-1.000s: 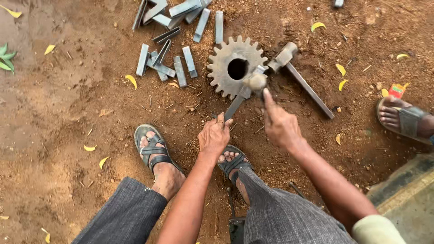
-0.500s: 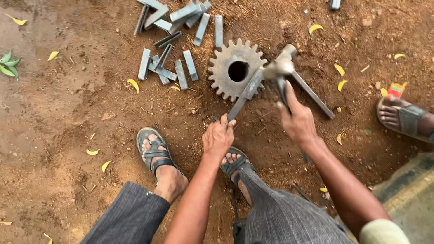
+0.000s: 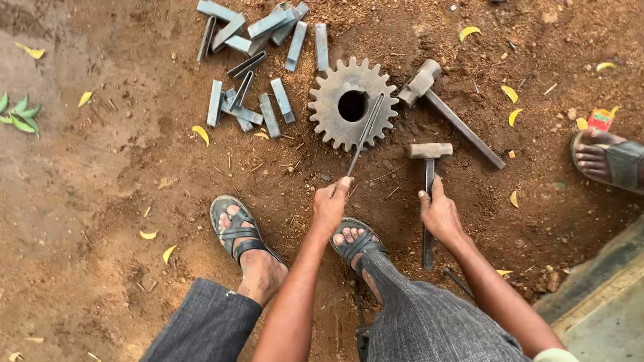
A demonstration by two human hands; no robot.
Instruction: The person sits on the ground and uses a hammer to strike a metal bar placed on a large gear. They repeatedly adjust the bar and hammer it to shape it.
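A: The left hand [image 3: 330,202] is closed around the near end of a thin rod [image 3: 363,138]. The rod lies on the gear [image 3: 353,104], its far tip beside the round hole.

B: And the right hand [image 3: 439,213]?

A: It is wrapped on the handle of a hammer [image 3: 429,175], whose head rests on the ground to the right of the gear.

B: How does he do the strike well?

A: I think he must keep the rod steady, the fingers low and away from the struck point, and bring the hammer down square.

B: The rod's direction?

A: Its long axis runs from near to far, leaning slightly right. A 2nd hammer [image 3: 448,114] lies further right.
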